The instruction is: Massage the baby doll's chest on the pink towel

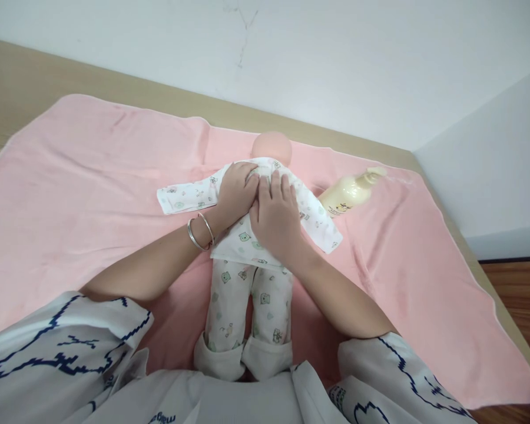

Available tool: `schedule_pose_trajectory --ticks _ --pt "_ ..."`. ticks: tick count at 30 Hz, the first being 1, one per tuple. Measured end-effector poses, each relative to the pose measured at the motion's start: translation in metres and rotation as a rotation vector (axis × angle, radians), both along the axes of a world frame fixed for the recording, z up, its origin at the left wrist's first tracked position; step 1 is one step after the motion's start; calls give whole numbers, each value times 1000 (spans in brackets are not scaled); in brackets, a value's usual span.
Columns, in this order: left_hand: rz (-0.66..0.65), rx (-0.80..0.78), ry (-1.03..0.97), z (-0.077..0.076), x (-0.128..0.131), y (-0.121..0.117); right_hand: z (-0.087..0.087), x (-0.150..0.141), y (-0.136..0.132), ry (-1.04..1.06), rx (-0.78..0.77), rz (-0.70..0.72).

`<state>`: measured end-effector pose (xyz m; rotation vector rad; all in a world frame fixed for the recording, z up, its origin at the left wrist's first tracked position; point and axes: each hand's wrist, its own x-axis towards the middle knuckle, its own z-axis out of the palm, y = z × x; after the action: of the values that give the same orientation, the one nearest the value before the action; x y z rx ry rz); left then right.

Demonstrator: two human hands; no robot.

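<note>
Pink blanket [128,147] carrying a clothed doll [271,146]

The doll is lying mid-blanket, head away from the person, legs toward them; its face is not showing. The left hand [238,188] is resting palm down on the patterned shirt [242,242], fingers together and slightly bent. The right hand [277,212] is lying flatter beside it, fingers a little parted. Neither is visibly gripping; whether cloth is being pinched underneath, I cannot tell.

Judging by looks, the doll is promising to be light, with a firm, smooth head, while the shirt and trousers [265,300] are seeming soft and ready to crease. The trunk is offering the surest hold; the loose sleeves [188,196] are giving little support.

A pale bottle [348,193] is lying beside the doll. Tan worktop [22,70] is showing around the blanket, a white wall [335,65] is rising behind, and brown wood [519,306] is appearing at right.
</note>
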<state>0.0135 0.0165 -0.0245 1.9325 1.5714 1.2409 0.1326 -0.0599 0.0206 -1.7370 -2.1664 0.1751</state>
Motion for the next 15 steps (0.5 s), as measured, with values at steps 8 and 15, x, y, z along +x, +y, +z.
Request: schedule_pose_trajectory --ticks 8,15 --pt "1 2 5 1 0 -1 -4 32 43 117 -75 4" --pt "1 -12 14 -1 1 0 -9 47 54 113 -61 -47"
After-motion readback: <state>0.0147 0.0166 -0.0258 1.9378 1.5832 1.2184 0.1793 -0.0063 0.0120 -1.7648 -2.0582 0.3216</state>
